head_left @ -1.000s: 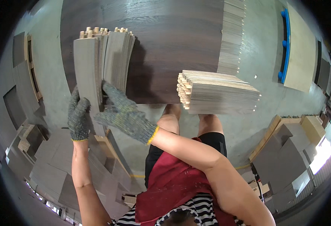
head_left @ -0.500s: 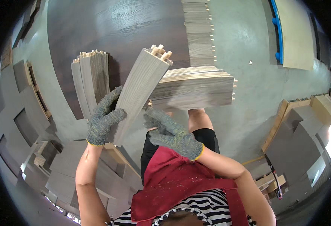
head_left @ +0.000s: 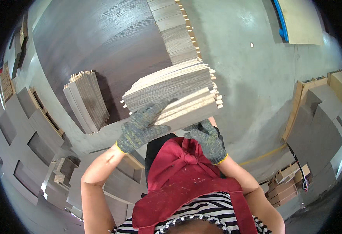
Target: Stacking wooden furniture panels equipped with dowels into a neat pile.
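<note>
A bundle of narrow grey wood-grain boards [head_left: 190,110] with pale edges and round wooden dowels at its right end is held crosswise in front of me. My left hand [head_left: 141,126], in a grey knit glove, is closed round the bundle's left end, thumb on the near side. My right hand [head_left: 208,141], gloved alike, has curled fingers at the bundle's lower near edge; the board partly hides the fingertips. Just beyond, against the bundle, lies a row of similar boards [head_left: 167,84], dowels sticking out at both ends.
A dark wood-grain panel [head_left: 101,43] spreads under the boards. On its left stands a smaller stack of dowelled boards [head_left: 86,102]; another row [head_left: 175,35] runs along its right side. Grey panels and frames [head_left: 34,144] lie at left, more panels [head_left: 315,113] at right. A blue-edged pale board [head_left: 301,23] is far right.
The bundle has swung from a steep slant to lying crosswise, moving right against the row of boards. My left hand went right with it; my right hand moved right to its lower edge.
</note>
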Available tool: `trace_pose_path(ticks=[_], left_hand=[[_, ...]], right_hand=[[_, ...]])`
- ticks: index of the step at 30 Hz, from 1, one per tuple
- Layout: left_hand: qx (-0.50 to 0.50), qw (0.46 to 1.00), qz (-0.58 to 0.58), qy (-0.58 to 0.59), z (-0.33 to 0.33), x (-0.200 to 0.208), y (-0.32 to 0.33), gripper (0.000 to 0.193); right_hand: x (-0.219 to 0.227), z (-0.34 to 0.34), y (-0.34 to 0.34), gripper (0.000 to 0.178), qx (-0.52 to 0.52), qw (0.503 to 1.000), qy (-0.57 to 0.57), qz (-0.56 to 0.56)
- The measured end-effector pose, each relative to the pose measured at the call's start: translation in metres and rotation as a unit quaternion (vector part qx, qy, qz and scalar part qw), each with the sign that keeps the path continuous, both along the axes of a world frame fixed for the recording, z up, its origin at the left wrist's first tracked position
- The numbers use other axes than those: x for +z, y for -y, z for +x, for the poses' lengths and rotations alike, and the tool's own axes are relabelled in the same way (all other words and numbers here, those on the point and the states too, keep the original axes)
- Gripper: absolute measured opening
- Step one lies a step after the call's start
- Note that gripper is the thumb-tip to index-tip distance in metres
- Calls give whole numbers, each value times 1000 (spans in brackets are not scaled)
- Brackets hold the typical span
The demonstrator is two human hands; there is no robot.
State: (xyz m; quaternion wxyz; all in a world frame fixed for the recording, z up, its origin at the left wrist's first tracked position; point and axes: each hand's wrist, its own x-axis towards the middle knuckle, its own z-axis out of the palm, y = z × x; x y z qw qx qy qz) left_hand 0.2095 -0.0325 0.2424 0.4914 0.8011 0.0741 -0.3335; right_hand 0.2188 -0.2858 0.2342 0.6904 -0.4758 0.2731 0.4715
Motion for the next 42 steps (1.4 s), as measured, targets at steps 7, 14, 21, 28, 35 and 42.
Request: trace_pose_path(ticks=[7,14,21,28,35,42], left_hand=[[-26,1000,0,4,3,-21,17,68],[-62,997,-1,-47,16,-22,15,69],[-104,993,40,45,14,-27,14,68],[-136,988,67,32,17,-23,13,65],[-64,988,94,102,4,-14,25,65],[200,956,149,152,-60,9,-8,55]], right_hand=[[-8,7,5,49,-4,999,3,-39],[-21,2,2,41,-26,999,14,-36],[-28,0,2,47,-91,990,-111,8],[-19,16,-10,43,-121,986,-108,-42],[-14,19,-15,35,-135,981,-117,-74],[-27,11,-14,31,-123,984,-115,-51]])
